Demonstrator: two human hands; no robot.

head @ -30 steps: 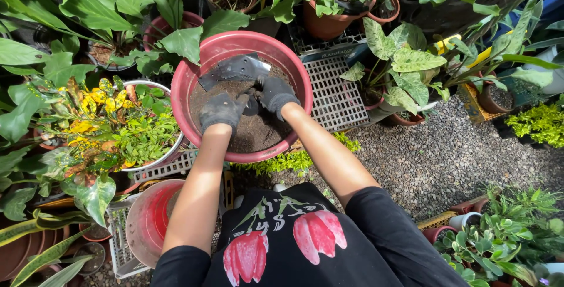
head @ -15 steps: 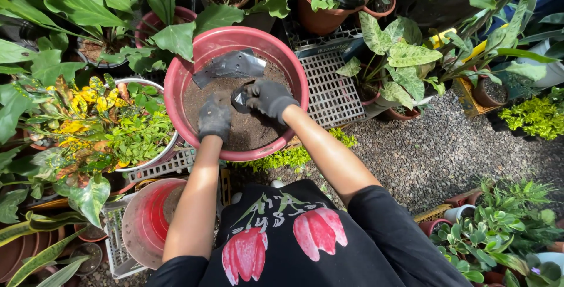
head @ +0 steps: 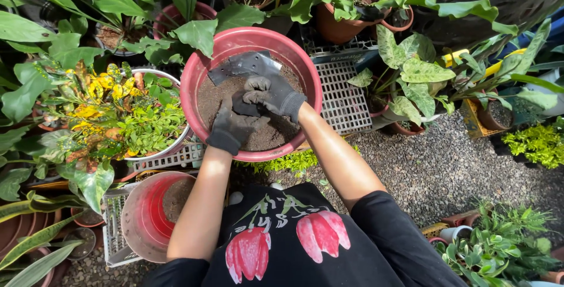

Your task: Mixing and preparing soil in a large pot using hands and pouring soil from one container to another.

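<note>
Fingers: both gloved; those of the right hand (head: 271,94) are curled shut around a small black nursery pot (head: 245,103), and the left hand (head: 234,127) has its fingers spread loosely over the soil, pressing against the pot's near side.
Red basin (head: 194,81): the biggest thing in hand, round, roughly half full of dark soil (head: 267,136), resting among the plants on a slatted crate.
Black plastic sheet (head: 244,64): lies crumpled against the basin's far wall, partly on the soil.
Small black pot: sits low in the middle of the basin, between the two hands; whether it is filled I cannot tell, since the gloves cover its mouth.
Second red pot (head: 147,216): down by the left elbow, tipped, with some soil in its bottom.
Progress, as I judge it: soil is mixed and loose in the basin, the small pot is gripped at soil level, and no plant is set in it so far.
</note>
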